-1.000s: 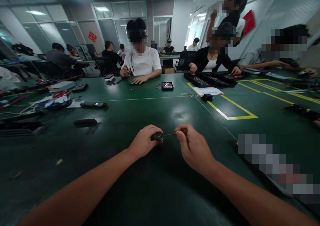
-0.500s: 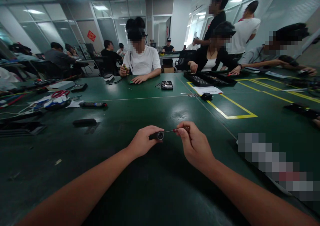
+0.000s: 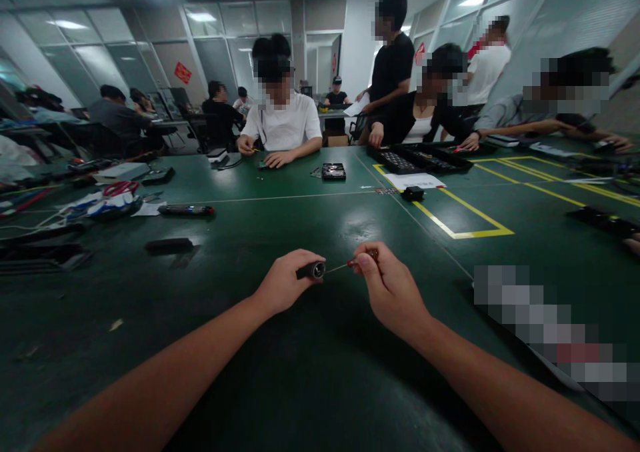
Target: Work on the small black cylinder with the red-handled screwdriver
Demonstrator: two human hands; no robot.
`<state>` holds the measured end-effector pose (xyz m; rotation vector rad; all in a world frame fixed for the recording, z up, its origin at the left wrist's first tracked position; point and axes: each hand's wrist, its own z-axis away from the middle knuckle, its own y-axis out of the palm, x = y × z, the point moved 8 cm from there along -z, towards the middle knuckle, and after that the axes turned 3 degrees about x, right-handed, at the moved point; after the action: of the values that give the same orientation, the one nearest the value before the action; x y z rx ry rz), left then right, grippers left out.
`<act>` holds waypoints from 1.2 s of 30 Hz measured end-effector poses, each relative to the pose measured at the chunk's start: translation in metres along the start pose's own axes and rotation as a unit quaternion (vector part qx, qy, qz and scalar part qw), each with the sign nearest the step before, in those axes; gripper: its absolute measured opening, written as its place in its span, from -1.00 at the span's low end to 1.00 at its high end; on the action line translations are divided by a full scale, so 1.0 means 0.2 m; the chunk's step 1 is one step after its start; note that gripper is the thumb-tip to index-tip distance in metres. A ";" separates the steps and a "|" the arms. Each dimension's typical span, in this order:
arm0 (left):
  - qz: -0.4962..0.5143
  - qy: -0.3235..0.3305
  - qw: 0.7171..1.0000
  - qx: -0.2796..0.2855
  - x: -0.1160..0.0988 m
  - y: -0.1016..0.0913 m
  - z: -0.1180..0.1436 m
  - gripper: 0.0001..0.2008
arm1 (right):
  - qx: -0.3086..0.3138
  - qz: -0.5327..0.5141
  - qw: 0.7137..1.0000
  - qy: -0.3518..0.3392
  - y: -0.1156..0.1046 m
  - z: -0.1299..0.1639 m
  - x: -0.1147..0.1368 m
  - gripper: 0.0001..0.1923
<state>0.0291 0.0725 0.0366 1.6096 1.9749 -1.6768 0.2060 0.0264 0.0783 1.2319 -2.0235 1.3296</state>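
Note:
My left hand is closed around a black cylinder, whose round open-looking end with a pale rim faces right and toward me. In my right hand is a small screwdriver with a reddish handle, mostly covered by my fingers. Its thin metal shaft points left, and the tip is at the rim of the cylinder's end; whether it touches I cannot tell. Both hands are held just above the green table.
Beyond my left hand lie a black bar-shaped piece and a dark pen-like tool. Cables and red-handled tools sit further left. Ahead are a small black box, a black block and a parts tray. Co-workers sit across the table.
The cylinder has shifted slightly left and up in my left hand, and the screwdriver's shaft now slants more. Behind the table, a standing person has moved left, holding paper.

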 end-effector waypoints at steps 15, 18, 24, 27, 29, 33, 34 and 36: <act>-0.018 -0.008 1.000 -0.011 -0.02 -0.01 0.00 -0.70 | -0.010 0.042 0.999 -0.028 -0.02 0.03 0.07 -0.81; -0.028 -0.003 1.000 -0.011 -0.02 -0.02 0.00 -0.70 | -0.024 0.054 0.998 -0.027 -0.03 0.02 0.08 -0.82; -0.045 -0.003 0.999 -0.007 -0.01 -0.01 0.00 -0.72 | -0.058 0.051 0.996 -0.039 -0.05 0.02 0.07 -0.83; -0.049 0.002 0.999 -0.006 -0.01 0.00 0.00 -0.72 | -0.012 0.036 0.998 -0.052 -0.02 0.02 0.07 -0.83; -0.050 0.002 0.999 -0.007 -0.02 -0.01 0.00 -0.72 | 0.011 0.031 0.998 -0.059 0.00 0.02 0.07 -0.82; -0.050 -0.004 0.999 -0.007 -0.02 -0.01 0.00 -0.72 | -0.016 0.029 0.998 -0.049 -0.03 0.02 0.06 -0.81; -0.049 -0.004 0.999 -0.006 -0.02 -0.01 0.00 -0.72 | -0.021 0.028 0.998 -0.045 -0.03 0.02 0.06 -0.81; -0.048 -0.004 0.999 -0.003 -0.03 -0.01 0.00 -0.72 | -0.010 0.025 0.999 -0.042 -0.02 0.02 0.05 -0.82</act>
<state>0.0298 0.0687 0.0409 1.5270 2.0832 -1.7052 0.2044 0.0171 0.0863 1.2556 -2.1328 1.2979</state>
